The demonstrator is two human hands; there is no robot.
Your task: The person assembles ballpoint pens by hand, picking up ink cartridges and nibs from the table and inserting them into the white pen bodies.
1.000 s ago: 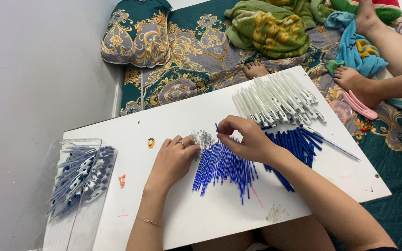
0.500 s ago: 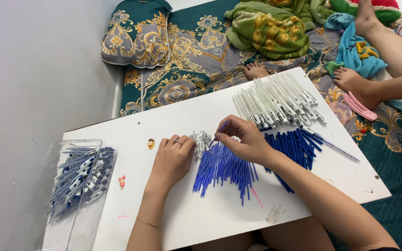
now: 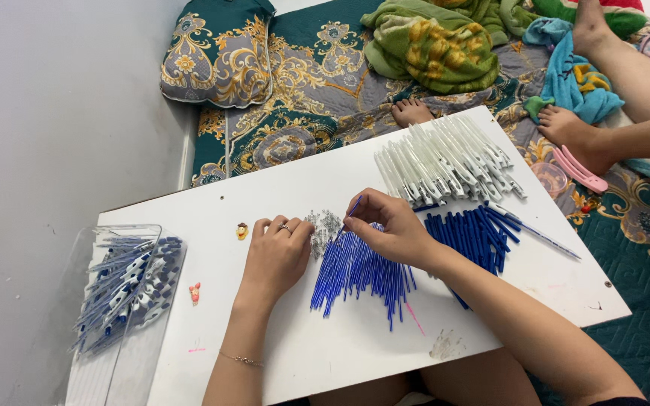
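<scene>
Right hand (image 3: 393, 229) at frame centre, fingers pinching one blue refill (image 3: 353, 207). Its long axis tilts up-right to down-left, lower end pointing at the small pile of springs (image 3: 323, 225) just left of it. Left hand (image 3: 276, 252) lies knuckles-up on the white surface (image 3: 265, 188), fingers curled and pressed together at the springs' left edge; can't tell whether they pinch one. So springs sit between both hands, left hand touching them. Loose blue refill heap (image 3: 359, 274) fans out right below my right hand, long axes running top to bottom. White pen barrels (image 3: 445, 158) upper right, blue barrels (image 3: 475, 233) right, tray of finished pens (image 3: 126, 289) far left.
</scene>
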